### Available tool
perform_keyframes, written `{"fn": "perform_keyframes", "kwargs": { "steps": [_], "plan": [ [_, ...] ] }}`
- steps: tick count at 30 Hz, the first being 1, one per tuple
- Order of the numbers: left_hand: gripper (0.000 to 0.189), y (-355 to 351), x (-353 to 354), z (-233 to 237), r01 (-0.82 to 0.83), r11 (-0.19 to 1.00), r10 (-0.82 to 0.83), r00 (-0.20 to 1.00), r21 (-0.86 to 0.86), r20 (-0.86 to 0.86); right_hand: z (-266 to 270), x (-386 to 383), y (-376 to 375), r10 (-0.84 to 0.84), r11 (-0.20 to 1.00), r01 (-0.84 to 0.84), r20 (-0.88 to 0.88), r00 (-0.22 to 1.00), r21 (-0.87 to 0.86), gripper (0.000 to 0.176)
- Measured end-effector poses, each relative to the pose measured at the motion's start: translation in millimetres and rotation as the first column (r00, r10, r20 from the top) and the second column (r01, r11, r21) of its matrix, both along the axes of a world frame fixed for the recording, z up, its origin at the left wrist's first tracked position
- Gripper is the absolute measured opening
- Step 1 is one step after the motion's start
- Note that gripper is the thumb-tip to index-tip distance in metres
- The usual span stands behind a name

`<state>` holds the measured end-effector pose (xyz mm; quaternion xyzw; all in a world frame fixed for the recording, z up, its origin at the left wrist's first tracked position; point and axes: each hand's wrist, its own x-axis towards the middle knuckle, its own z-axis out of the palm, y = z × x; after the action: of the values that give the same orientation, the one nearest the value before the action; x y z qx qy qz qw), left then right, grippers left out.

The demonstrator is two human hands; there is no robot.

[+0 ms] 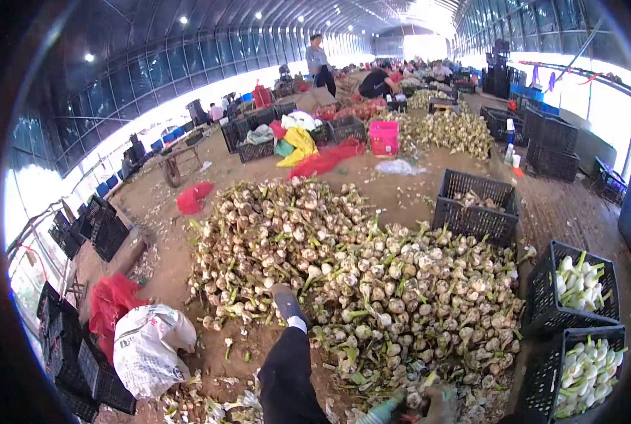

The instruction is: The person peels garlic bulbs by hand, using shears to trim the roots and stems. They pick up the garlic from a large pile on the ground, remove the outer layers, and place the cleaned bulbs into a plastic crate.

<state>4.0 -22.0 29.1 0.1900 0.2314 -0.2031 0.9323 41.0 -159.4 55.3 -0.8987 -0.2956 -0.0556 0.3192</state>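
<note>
A wide heap of garlic bulbs (407, 304), many with green stem stubs and dirty roots, spreads over the ground before me. At the bottom edge of the head view, my left hand (387, 408) shows a teal striped covering and is partly cut off. My right hand (439, 404), in a greyish glove, is smeared by motion close beside it. A garlic bulb (415, 400) appears between the two hands; I cannot tell which fingers grip it. My outstretched leg (290, 374) ends in a grey shoe (287, 302) against the heap.
Two black crates of whitish, trimmed garlic (581, 283) stand at right. Another black crate (476, 208) sits behind the heap. At left lie a white sack (153, 350) and red netting (114, 307). A pink bucket (384, 138), a standing person (318, 60) and a bending person (377, 83) are farther back.
</note>
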Motion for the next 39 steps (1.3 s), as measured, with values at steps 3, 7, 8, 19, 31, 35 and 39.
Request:
{"fn": "perform_keyframes", "kwargs": {
  "steps": [3,7,8,19,31,35,39],
  "plan": [
    [0.037,3,-14,32,-0.009,0.999,0.005,0.997,0.05,0.079,3,-17,-2,0.098,0.912,-0.03,-0.146,0.984,0.41,0.048],
    [0.044,4,-20,51,-0.227,0.768,0.064,0.958,0.599,0.28,11,-8,-18,0.57,0.606,0.281,-0.652,0.499,0.744,0.037],
    [0.055,5,-17,30,-0.301,0.436,-0.119,0.915,0.848,0.385,7,-5,-17,0.573,0.602,0.274,-0.645,0.506,0.75,0.037],
    [0.064,-24,-30,32,-0.445,0.408,-0.222,0.798,0.797,0.56,16,-6,-32,0.545,0.659,0.17,-0.621,0.563,0.733,0.044],
    [0.066,-31,-28,75,-0.59,-0.075,-0.416,0.752,0.804,0.512,-8,-8,-46,0.557,0.783,-0.284,-0.423,0.714,0.553,0.042],
    [0.064,-27,-28,68,-0.605,-0.066,-0.412,0.741,0.793,0.531,-9,-8,-38,0.732,0.548,0.208,-0.585,0.35,0.81,0.041],
    [0.064,-23,-24,75,-0.611,-0.112,-0.434,0.739,0.784,0.515,1,-3,-31,0.788,0.485,0.476,-0.602,0.125,0.733,0.029]
  ]
}}
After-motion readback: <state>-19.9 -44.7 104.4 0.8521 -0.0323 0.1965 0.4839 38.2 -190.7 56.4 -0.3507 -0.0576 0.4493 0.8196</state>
